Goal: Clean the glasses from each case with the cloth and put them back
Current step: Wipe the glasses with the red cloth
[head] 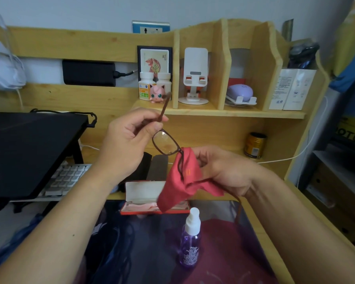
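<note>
Brown-framed glasses (pixel 166 142) are held up over the desk. My left hand (pixel 129 140) pinches them at the hinge of one temple arm, which points up. My right hand (pixel 219 169) grips a red cloth (pixel 180 185) wrapped round the other lens, which is hidden inside it. The second temple arm hangs down below my right wrist. A red case (pixel 143 194) lies open on the desk under the cloth, with a pale lining. Behind it stand two closed dark cases (pixel 159 167).
A purple spray bottle (pixel 190 240) with a white cap stands on the dark desk mat just in front of the case. A black laptop (pixel 29 152) on a stand and a keyboard (pixel 68 179) fill the left. A wooden shelf (pixel 213 111) holds small items; a can (pixel 254 145) stands beneath it.
</note>
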Demonstrator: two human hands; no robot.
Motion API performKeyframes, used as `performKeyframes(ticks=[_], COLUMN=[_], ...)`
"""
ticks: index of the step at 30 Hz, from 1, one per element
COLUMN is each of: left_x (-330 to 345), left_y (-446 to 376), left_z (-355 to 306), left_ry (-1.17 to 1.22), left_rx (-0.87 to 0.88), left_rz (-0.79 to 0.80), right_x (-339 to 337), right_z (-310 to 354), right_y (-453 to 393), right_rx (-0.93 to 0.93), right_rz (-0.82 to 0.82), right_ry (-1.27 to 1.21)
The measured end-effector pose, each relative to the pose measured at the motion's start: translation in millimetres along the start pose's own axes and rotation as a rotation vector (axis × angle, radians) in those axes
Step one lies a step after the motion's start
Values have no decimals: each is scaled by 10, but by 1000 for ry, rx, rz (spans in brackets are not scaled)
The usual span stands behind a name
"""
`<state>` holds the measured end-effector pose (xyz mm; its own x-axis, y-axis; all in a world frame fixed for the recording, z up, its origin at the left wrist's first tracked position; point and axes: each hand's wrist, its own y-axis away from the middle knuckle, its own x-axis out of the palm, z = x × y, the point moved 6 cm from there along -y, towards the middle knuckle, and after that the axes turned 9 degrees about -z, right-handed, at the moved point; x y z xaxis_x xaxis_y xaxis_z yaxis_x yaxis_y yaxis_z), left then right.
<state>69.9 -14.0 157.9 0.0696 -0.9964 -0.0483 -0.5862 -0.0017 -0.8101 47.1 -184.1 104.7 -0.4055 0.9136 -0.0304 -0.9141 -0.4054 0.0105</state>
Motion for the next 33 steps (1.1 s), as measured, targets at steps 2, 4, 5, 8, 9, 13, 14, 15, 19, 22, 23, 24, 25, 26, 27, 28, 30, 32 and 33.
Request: performKeyframes(ticks=[2, 4, 5, 8, 9, 13, 14, 15, 19, 22, 23, 24, 25, 26, 27, 28, 30, 32, 33], left_x=[8, -13, -28, -33, -27, -50, -32, -6, 76, 91, 99, 106, 114, 115, 110, 100, 73, 33, 11], left_y=[1, -7, -10, -9, -6, -6, -2, 5, 39, 70, 84, 97, 109, 117, 118, 113, 84, 59, 50], left_z=[0, 23, 34, 55, 53, 63, 53, 39, 4, 72, 110, 148, 177, 197, 202, 197, 166, 150, 152], left_ry=[-10, 3, 13, 22, 15, -5, -13, -20, -33, -11, -7, -12, -17, -15, -7, 0, 10, 20, 29], left_rx=[3, -13, -21, -31, -31, -28, -21, -10, 15, -21, -40, -57, -71, -81, -91, -99, -102, -97, -98], left_rz=[8, 4, -1, 4, 9, 12, 21, 29, 38, 35, 35, 36, 36, 32, 26, 15, -11, -33, -41], right_x=[-12, 4, 3, -30, -62, -82, -90, -103, -82, -69, -68, -53, -54, -59, -71, -81, -81, -95, -109], right_z=[-26, 9, 8, 21, 3, 42, 49, 38, -45, -94, -95, -90, -88, -78, -72, -67, -62, -75, -87], right_y=[-14, -9, -20, -13, -17, 77, 106, 120, 129, 73, 58, 52, 39, 32, 19, 5, -24, -61, -85], right_rx=[-4, -24, -37, -43, -44, 15, 51, 85, 144, 127, 122, 119, 110, 103, 89, 74, 36, 9, 5], right_rz=[-34, -66, -58, -88, -74, 69, 93, 119, 165, 63, 25, -5, -26, -51, -73, -86, -97, -130, -156], right_ry=[38, 53, 53, 12, 4, 20, 33, 55, 190, 220, 214, 206, 199, 188, 168, 146, 102, 33, -10])
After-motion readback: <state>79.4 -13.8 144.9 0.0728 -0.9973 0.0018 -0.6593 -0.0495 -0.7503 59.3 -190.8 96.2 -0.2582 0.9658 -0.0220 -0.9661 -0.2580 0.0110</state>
